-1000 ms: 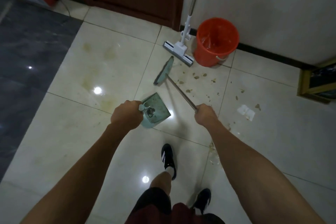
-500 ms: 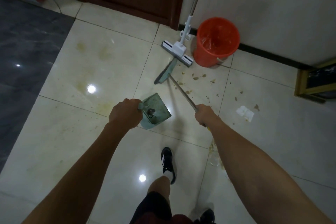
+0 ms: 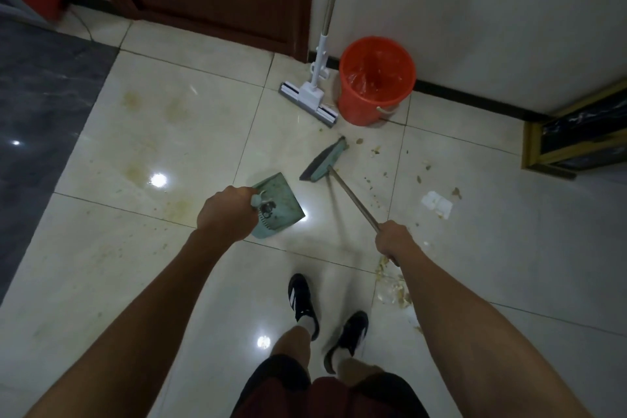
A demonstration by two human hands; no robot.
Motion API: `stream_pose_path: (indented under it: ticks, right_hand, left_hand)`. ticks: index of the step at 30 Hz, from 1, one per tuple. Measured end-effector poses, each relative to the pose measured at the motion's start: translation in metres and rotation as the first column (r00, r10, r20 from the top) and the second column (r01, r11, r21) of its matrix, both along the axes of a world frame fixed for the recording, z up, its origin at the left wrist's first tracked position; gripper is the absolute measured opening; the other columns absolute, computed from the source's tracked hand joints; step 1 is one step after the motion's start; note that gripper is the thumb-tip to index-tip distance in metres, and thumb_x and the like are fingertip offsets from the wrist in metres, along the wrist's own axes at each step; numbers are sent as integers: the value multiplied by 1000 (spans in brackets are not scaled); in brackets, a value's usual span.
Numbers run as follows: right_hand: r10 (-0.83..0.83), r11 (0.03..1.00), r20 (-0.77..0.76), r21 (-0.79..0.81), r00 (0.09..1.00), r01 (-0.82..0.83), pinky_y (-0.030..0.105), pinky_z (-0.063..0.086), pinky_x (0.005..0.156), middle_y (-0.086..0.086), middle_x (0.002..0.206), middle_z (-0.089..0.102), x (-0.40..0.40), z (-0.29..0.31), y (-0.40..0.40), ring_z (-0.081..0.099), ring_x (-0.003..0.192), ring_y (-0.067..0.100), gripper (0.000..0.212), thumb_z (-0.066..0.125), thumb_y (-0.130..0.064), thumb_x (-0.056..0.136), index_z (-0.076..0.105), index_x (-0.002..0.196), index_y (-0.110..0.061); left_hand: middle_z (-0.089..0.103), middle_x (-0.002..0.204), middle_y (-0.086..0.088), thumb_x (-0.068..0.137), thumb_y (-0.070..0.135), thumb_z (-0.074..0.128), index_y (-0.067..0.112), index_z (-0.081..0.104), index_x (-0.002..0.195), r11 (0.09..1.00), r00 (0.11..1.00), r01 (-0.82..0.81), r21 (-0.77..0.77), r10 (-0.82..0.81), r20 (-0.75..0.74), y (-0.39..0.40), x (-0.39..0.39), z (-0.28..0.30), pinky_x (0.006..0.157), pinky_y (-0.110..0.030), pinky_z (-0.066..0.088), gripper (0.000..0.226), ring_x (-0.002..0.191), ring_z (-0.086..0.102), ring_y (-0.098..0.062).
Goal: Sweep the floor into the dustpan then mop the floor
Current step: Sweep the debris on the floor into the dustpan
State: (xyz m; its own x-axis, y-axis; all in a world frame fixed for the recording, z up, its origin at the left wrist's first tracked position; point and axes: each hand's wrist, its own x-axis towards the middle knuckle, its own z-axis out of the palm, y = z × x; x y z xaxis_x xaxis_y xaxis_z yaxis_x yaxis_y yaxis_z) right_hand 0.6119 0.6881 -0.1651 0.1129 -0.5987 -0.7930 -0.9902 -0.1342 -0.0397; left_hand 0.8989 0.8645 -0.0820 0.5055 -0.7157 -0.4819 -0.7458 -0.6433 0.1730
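Dustpan [image 3: 278,205], pale green, sits low over the cream tile floor [image 3: 169,153] ahead of the feet; whether its edge touches the tiles cannot be told. Its handle is hidden inside the left hand [image 3: 228,214], whose fingers are curled tight around it.

Right hand [image 3: 395,241] grips the thin metal shaft of the broom [image 3: 324,159], fingers wrapped round it; the shaft's near end is hidden behind the wrist. Broom head lies just beyond the dustpan, apart from it, its far tip blurred.

Crumbs [image 3: 375,150] are scattered right of the broom head, and a white scrap of paper [image 3: 437,204] lies further right. A second pile of debris [image 3: 393,285] beside the right forearm is partly covered by that arm.

Against the wall, a mop [image 3: 308,98] leans upright, its pole cut off at the top edge, its head just beside an orange bucket [image 3: 376,78]. Bucket contents are hard to make out. A gold-framed object [image 3: 576,132] at right is cut off.
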Motion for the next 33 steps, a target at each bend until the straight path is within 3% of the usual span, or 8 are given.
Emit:
stream_pose_path:
  ticks: [2,5,10,22,29,33]
  right_hand:
    - [-48,999,5,3,999,48,33,54,67,17,106,66,-23,2,4,67,89,33,29,47,-16,95,60,117,-4]
    - [-92,996,1,-15,996,92,35,55,70,15,104,66,-62,9,12,68,92,32,28,49,-19,95,60,116,-4]
    - [-182,983,-10,-35,983,181,39,55,86,15,117,64,-136,22,26,65,106,33,28,48,-17,97,57,121,-6]
    - [-389,916,-35,-118,920,383,35,50,90,11,124,63,-296,49,50,63,114,28,33,49,-21,100,57,128,-7]
    - [-496,857,84,-112,864,503,34,50,83,12,113,66,-322,62,44,64,104,32,31,54,-22,89,63,117,-11]
    - [-482,864,118,-105,868,493,32,54,75,4,86,62,-314,67,36,63,79,26,31,56,-29,87,67,111,-15]
  left_hand:
    - [67,82,-5,90,21,50,20,66,96,1000,1000,20,2,-20,4,-5,-16,4,67,-36,59,16,70,66,-27]
    - [69,92,-8,89,24,54,23,66,102,999,999,46,9,-46,5,-15,-44,9,70,-35,57,18,79,66,-32]
    - [69,100,-10,91,27,58,26,67,107,994,994,106,11,-106,21,-36,-97,18,72,-36,54,18,87,66,-34]
    - [70,95,-7,90,26,58,27,68,104,954,953,299,4,-299,45,-92,-234,29,73,-38,58,17,83,66,-32]
    - [71,96,-8,89,29,60,25,69,102,936,935,352,-2,-351,42,-105,-266,40,72,-37,56,16,82,66,-31]
    - [70,92,-5,90,29,61,25,70,99,945,944,328,-18,-327,38,-97,-258,47,71,-38,58,13,79,66,-29]
